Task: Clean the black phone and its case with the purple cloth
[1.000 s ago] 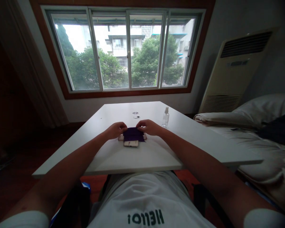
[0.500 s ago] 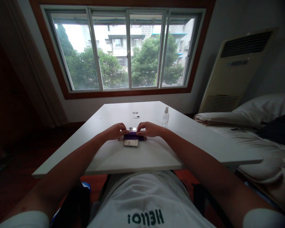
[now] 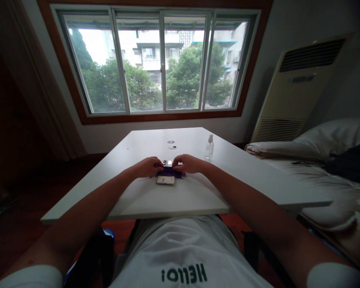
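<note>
A phone (image 3: 165,180) lies flat on the white table (image 3: 180,196) in front of me, its near end bare. A dark purple cloth (image 3: 169,171) is bunched into a narrow band across the phone's far part. My left hand (image 3: 146,167) pinches the cloth's left end with closed fingers. My right hand (image 3: 187,163) pinches its right end the same way. Both hands rest on the table, fingertips almost meeting above the phone.
A small clear spray bottle (image 3: 209,148) stands beyond my right hand. Two round cable holes (image 3: 171,145) sit at the table's far middle. A bed with pillows (image 3: 327,160) lies right of the table, a standing air conditioner (image 3: 300,88) behind it, a wide window (image 3: 156,60) ahead.
The purple cloth covered most of the phone a second ago; it has since been folded or gathered into a thin strip, baring the phone's far end. My hands have drawn closer together.
</note>
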